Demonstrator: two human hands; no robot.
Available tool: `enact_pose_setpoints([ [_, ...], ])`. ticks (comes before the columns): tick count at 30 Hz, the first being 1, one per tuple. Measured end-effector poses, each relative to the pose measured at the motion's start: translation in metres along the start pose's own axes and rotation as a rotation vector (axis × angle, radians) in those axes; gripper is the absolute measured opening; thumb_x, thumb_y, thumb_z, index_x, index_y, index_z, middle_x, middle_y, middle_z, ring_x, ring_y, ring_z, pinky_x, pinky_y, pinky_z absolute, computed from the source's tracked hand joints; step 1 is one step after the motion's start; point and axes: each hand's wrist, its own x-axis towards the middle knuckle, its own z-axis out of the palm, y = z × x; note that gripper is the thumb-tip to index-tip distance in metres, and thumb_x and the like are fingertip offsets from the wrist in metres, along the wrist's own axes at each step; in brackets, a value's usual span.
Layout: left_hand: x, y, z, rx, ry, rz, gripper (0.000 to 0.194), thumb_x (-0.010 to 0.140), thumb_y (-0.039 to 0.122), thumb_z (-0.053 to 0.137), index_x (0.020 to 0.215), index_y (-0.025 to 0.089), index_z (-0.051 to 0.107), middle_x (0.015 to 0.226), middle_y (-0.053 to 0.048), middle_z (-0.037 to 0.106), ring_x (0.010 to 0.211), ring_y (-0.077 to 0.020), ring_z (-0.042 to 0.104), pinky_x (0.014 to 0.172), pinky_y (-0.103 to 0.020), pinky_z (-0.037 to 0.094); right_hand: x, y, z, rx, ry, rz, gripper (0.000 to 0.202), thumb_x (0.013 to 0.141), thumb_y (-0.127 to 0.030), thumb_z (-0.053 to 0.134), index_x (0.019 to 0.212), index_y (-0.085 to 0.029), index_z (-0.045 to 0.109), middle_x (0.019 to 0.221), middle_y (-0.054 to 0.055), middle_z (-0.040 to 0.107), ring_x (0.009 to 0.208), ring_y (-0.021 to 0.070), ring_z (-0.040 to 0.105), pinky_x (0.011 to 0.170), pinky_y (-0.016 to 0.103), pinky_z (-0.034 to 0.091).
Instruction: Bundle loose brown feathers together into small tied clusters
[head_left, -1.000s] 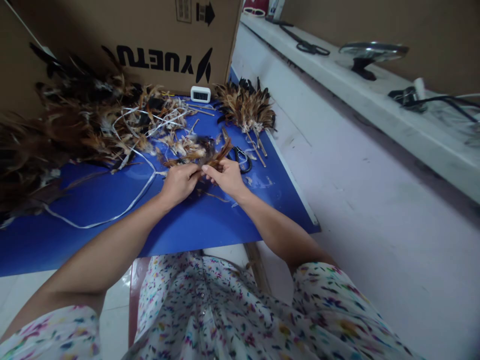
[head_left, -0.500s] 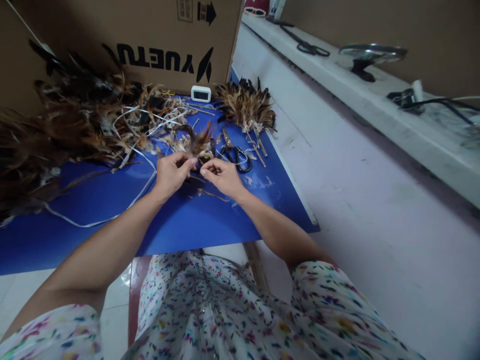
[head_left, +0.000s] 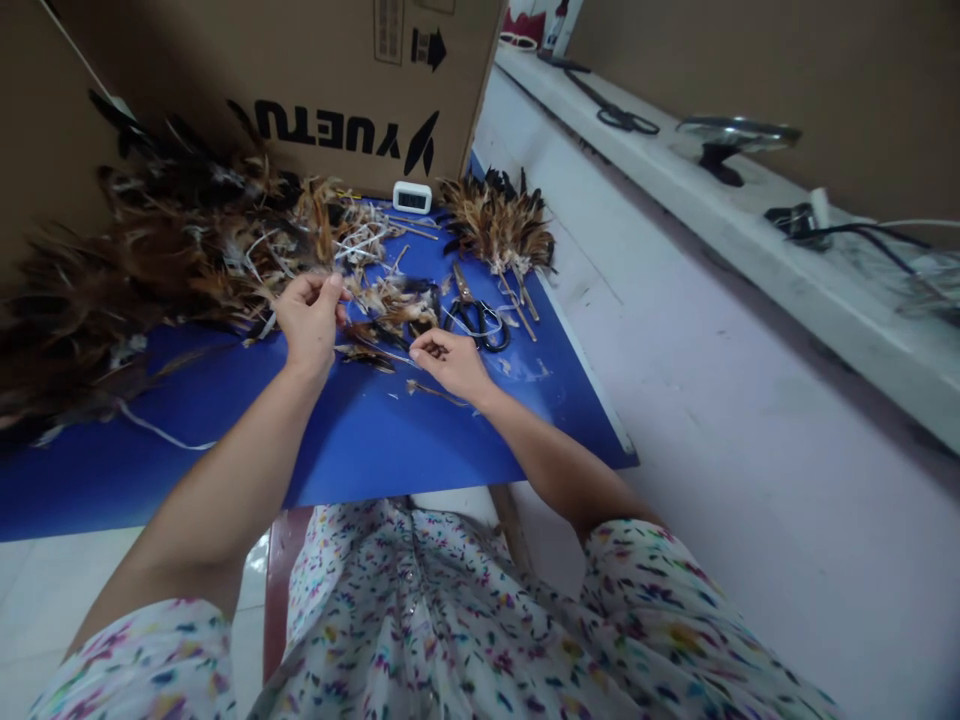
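Observation:
Over the edge of the brown feather heap [head_left: 172, 250], my left hand [head_left: 310, 318] is raised with its fingers pinched together; what they hold is too small to name. My right hand [head_left: 452, 362] is closed at the fingertips around the end of a thin feather shaft [head_left: 390, 353], which slants up to the left toward dark feathers. Between and beyond the hands lie loose brown and cream feathers [head_left: 397, 300]. Black-handled scissors [head_left: 478, 318] lie just beyond my right hand, with a thin white loop across the handles.
A feather bundle on sticks [head_left: 499, 225] lies at the back right of the blue table [head_left: 405, 450]. Near it are a small white clock [head_left: 412, 198] and a large cardboard box [head_left: 337, 60]. A ledge [head_left: 675, 170] on the right carries another pair of scissors [head_left: 626, 120] and cables.
My left hand has moved up and left, away from my right hand, which shifted slightly. The upright feathers between them now lie low. The long white strip's loop has drawn back toward the heap.

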Motion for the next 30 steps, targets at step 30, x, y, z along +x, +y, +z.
enact_pose_setpoints([
  [30, 0.002, -0.017, -0.006, -0.046, 0.024, -0.136, 0.02, 0.079, 0.026, 0.068, 0.063, 0.018, 0.058, 0.057, 0.002, 0.063, 0.04, -0.0065, 0.044, 0.041, -0.021, 0.035, 0.078, -0.013, 0.024, 0.011, -0.2, 0.163, 0.016, 0.082, -0.025, 0.064, 0.071, -0.017, 0.057, 0.053, -0.007, 0.05, 0.05, 0.008, 0.045, 0.054, 0.022, 0.036],
])
